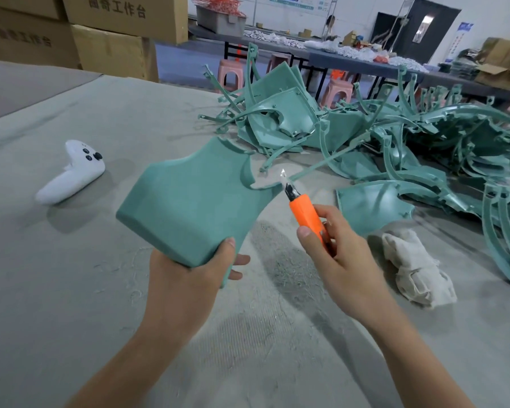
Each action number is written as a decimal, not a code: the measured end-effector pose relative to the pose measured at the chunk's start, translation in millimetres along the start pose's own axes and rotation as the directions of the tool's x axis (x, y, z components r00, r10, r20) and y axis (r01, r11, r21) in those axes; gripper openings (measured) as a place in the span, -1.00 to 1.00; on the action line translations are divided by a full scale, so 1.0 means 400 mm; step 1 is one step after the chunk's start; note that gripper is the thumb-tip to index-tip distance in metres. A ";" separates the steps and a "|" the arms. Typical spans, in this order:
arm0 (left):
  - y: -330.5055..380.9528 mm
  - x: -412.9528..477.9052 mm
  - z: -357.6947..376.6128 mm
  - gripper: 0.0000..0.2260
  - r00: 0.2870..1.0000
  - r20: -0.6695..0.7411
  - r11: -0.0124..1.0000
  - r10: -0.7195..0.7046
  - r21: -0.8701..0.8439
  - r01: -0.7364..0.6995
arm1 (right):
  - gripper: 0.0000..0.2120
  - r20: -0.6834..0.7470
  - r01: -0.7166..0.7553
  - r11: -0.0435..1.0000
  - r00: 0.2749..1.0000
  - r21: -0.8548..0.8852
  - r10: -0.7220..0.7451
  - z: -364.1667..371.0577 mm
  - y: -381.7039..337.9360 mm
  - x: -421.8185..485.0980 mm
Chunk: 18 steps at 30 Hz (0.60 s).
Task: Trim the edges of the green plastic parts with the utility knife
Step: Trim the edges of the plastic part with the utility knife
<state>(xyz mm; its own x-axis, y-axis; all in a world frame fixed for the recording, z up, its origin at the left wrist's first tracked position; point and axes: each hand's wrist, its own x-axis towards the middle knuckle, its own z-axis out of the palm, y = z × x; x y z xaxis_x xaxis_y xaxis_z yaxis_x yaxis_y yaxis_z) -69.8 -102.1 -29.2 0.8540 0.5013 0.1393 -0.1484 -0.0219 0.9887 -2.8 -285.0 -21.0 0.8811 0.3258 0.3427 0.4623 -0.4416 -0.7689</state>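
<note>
My left hand (189,278) grips the near corner of a green plastic panel (195,201) and holds it tilted above the table. My right hand (339,251) holds an orange utility knife (306,216) with its blade out. The blade tip (283,175) sits at the curved cutout on the panel's right edge. A thin curl of green plastic hangs from that cutout. A large heap of green plastic parts (395,142) lies at the back right of the table.
A white game controller (71,175) lies on the grey felt table (71,290) to the left. A crumpled white cloth (415,269) lies to the right of my right hand. Cardboard boxes (100,33) stand behind the table; pink stools and another bench are farther back.
</note>
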 end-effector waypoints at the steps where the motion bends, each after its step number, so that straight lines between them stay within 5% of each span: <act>1: 0.002 0.001 0.000 -0.88 1.000 -0.009 1.000 0.000 -0.023 0.000 | -0.83 0.007 0.033 0.999 0.999 -0.040 -0.033 0.006 0.001 -0.002; 6: 0.006 -0.001 0.003 -0.87 1.000 -0.012 0.999 -0.011 -0.034 0.011 | -0.72 -0.008 0.107 0.982 0.994 -0.157 -0.109 0.034 0.006 -0.002; 18: 0.005 -0.009 0.000 -0.90 1.000 0.029 0.996 -0.004 -0.090 0.007 | -0.57 -0.116 0.016 0.919 0.991 -0.393 -0.067 0.019 0.047 0.011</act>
<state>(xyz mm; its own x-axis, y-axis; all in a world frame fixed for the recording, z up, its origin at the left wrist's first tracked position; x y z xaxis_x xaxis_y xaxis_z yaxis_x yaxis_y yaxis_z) -73.3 -104.0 -27.8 0.8687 0.4762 0.1364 -0.1865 0.0592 0.9807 9.1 -285.4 -38.2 0.8536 0.2557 0.4538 0.4785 -0.7291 -0.4893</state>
